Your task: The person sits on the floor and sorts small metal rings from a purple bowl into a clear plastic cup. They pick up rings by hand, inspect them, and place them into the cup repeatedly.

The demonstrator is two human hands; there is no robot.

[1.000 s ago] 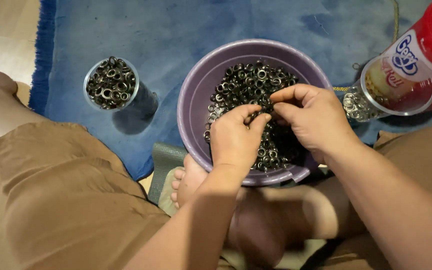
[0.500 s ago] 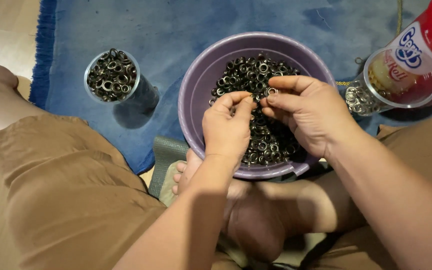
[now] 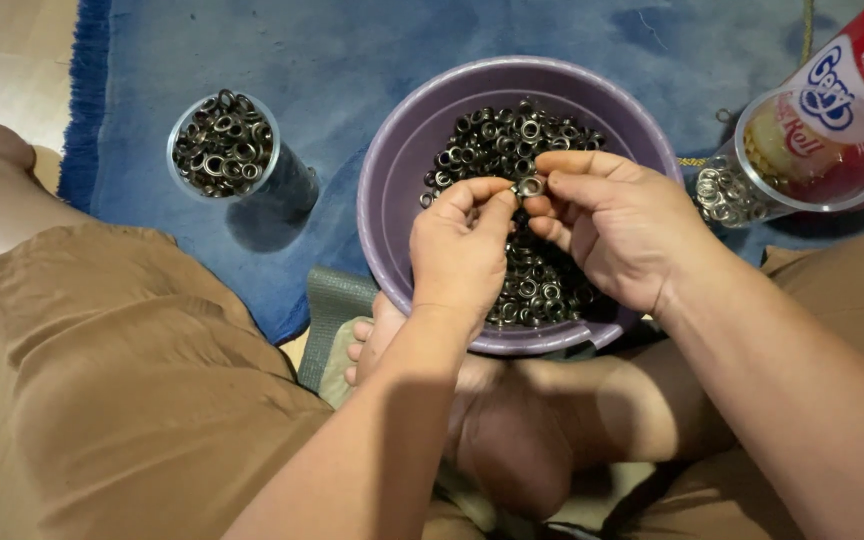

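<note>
A purple plastic bowl (image 3: 392, 170) sits on a blue rug between my legs, holding a heap of small dark metal eyelets (image 3: 497, 140). Both my hands hover over the bowl. My left hand (image 3: 462, 255) and my right hand (image 3: 612, 225) meet fingertip to fingertip and pinch one small metal eyelet (image 3: 529, 186) between them. The rest of the heap is partly hidden under my hands.
A clear cup (image 3: 224, 148) full of metal eyelets stands left of the bowl on the blue rug (image 3: 332, 60). A tilted clear jar with a red lid (image 3: 822, 140), holding some eyelets, lies at the right. My legs in tan shorts (image 3: 132, 380) flank the bowl.
Both hands have stayed over the bowl, fingertips together on an eyelet; they shifted slightly and the view moved a little.
</note>
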